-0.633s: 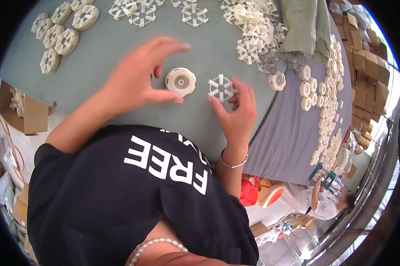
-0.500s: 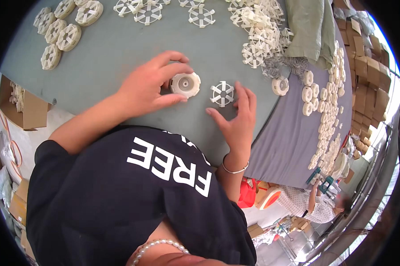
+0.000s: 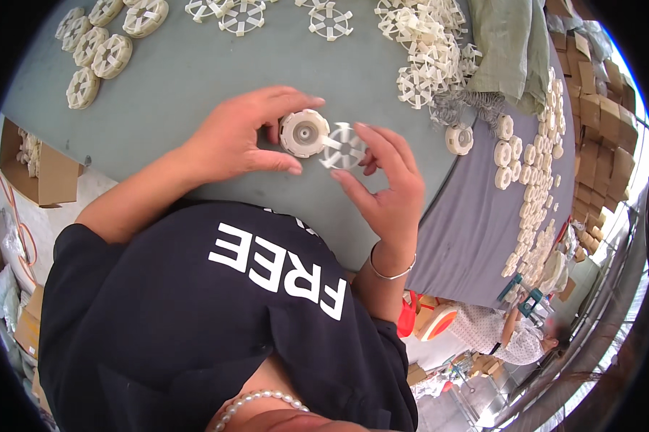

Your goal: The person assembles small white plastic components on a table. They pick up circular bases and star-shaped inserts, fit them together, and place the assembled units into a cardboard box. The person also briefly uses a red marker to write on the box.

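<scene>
A round cream plastic housing (image 3: 304,133) with a notched rim and a hollow centre sits on the grey-green tabletop (image 3: 195,72). My left hand (image 3: 249,133) curves loosely around its left side, with thumb and index finger spread below and above it. Against the thumb and fingers of my right hand (image 3: 385,169) is a white spoked plastic ring (image 3: 344,147), slightly smeared by motion. The ring's left edge overlaps the housing's right rim in the picture; I cannot tell whether they touch.
Spoked rings (image 3: 429,57) are heaped at the far right beside metal coil springs (image 3: 465,106) and a green cloth (image 3: 508,50). Assembled round parts (image 3: 112,56) lie far left. More housings (image 3: 529,173) cover the purple-grey cloth at right. A co-worker (image 3: 511,335) stands beyond.
My right hand has closed on the spoked ring and brought it left to the housing's edge. The left hand and the housing have hardly moved.
</scene>
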{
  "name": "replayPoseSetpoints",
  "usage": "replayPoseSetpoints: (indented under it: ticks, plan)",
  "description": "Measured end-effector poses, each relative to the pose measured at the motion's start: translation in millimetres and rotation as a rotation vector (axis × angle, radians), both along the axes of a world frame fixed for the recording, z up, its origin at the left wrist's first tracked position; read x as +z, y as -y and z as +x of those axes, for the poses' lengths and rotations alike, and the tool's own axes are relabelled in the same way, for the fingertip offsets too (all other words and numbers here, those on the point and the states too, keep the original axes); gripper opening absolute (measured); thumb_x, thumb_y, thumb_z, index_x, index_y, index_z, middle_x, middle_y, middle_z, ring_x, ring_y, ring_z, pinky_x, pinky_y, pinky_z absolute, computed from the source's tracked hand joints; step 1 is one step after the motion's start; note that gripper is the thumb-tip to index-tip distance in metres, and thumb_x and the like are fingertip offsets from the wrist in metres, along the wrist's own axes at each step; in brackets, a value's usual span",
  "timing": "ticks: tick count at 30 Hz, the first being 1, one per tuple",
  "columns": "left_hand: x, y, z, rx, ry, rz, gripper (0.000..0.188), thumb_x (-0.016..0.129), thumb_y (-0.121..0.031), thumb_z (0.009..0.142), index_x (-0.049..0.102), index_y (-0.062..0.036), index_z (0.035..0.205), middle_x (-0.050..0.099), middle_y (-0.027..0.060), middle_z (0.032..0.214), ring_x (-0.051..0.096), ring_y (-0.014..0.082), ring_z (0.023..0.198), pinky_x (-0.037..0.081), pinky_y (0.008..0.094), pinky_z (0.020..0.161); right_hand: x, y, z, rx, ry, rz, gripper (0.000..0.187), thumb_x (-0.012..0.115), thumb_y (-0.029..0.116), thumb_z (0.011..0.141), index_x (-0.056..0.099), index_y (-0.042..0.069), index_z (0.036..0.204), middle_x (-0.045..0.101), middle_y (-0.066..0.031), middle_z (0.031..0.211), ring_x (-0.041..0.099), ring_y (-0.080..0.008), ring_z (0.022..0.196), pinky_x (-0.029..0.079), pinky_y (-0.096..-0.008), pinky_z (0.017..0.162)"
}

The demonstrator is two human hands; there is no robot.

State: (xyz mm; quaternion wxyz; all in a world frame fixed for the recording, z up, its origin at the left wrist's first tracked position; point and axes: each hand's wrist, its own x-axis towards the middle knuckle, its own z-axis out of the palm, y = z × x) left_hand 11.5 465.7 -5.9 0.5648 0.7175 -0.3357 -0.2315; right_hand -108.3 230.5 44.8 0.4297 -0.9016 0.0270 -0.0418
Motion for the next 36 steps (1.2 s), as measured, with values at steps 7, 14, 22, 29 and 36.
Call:
replayPoseSetpoints:
  ticks: [7,14,22,29,36]
  plan:
    - [-4.4,-2.9,3.3,-0.003,-0.064,0.041,0.065,0.082,-0.011,0.085,0.062,-0.0120,0.148,0.064,0.0064,0.138,0.058,0.0123,0.081,0.052,0.0270,0.071,-9.8,-22.2,26.0,0.132,0.013,-0.096,0.062,0.090,0.009,0.073,0.069,0.005,0.131,0.067,-0.0112,0.127,0.069,-0.0316,0.108,0.059,-0.0397,0.088]
    - [10.6,-2.5,6.8,-0.055,-0.068,0.094,0.069,0.079,-0.006,0.084,0.059,-0.0138,0.150,0.065,0.0052,0.136,0.058,0.0128,0.082,0.055,0.0286,0.075,-21.5,-30.3,17.7,0.115,0.022,-0.077,0.064,0.094,0.013,0.071,0.071,0.006,0.131,0.068,-0.0092,0.128,0.071,-0.0268,0.103,0.062,-0.0373,0.088]
    - [8.2,-66.0,42.1,0.248,-0.009,0.395,0.066,0.085,-0.013,0.080,0.064,-0.0129,0.143,0.065,0.0066,0.133,0.057,0.0139,0.076,0.051,0.0276,0.067,-27.4,131.6,-7.0,-0.588,0.211,-0.805,0.052,0.087,0.030,0.084,0.072,0.005,0.128,0.068,-0.0107,0.134,0.065,-0.0344,0.117,0.051,-0.0452,0.102]
    - [34.4,-33.6,5.7,0.210,0.284,0.281,0.069,0.085,-0.012,0.079,0.062,-0.0127,0.145,0.059,0.0065,0.145,0.050,0.0120,0.069,0.047,0.0256,0.063,-20.1,78.5,-2.6,-0.395,-0.035,-0.478,0.052,0.089,0.026,0.078,0.073,0.006,0.123,0.070,-0.0117,0.124,0.066,-0.0314,0.114,0.054,-0.0414,0.097]
    - [13.3,26.1,-21.6,-0.055,0.337,0.315,0.084,0.086,-0.023,0.079,0.049,-0.0174,0.155,0.054,0.0083,0.150,0.066,0.0329,0.119,0.059,0.0432,0.093,-13.6,-1.8,-16.5,-0.197,0.093,-0.316,0.056,0.090,0.022,0.077,0.070,0.007,0.127,0.066,-0.0137,0.133,0.061,-0.0359,0.123,0.053,-0.0439,0.099]
